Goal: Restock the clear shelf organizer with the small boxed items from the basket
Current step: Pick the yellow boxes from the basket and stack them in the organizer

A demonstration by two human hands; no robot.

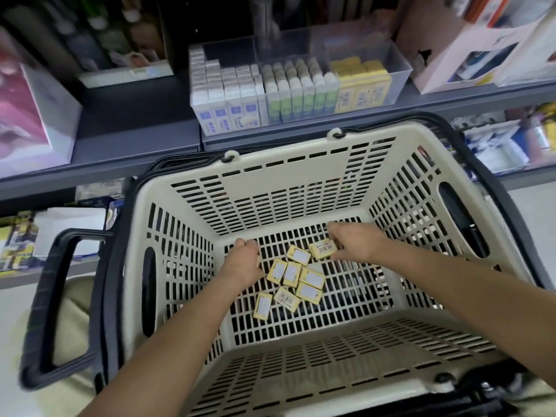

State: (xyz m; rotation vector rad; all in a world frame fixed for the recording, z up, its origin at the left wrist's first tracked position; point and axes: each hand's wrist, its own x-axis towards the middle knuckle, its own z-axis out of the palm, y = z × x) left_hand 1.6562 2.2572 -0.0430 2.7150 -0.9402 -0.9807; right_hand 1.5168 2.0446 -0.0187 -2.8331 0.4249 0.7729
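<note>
From the head view, both my arms reach down into the cream slatted basket (pixel 288 164), which sits in front of the grey shelf (pixel 135 136).

My right grip (pixel 350 242) is narrow, fingers and thumb pinching one end of a small yellow box (pixel 323 249). The box's barcode label faces up. It is at the far right of the basket floor, just beside the other boxes; I cannot tell whether it is lifted or touching the slats.

My left grip (pixel 245 260) is curled tight, knuckles up, at the far left of the floor. A sliver of yellow shows at its right edge, so it may be closed round a box, but the fingers hide too much for me to tell.

Between and just below my two grips lie the loose boxes (pixel 301 279), seven that I can count, flat on the basket floor. They lie close together, several touching. Most show a white label; one shows a barcode.

Up on the shelf, beyond the basket's far rim, stands the clear organizer (pixel 401 67). Its right compartment holds upright yellow packs (pixel 362 84), the middle one green-and-white packs (pixel 298 91), and the left one blue-and-white packs (pixel 228 99). A black handle (pixel 57 296) folds out on the basket's left side.
</note>
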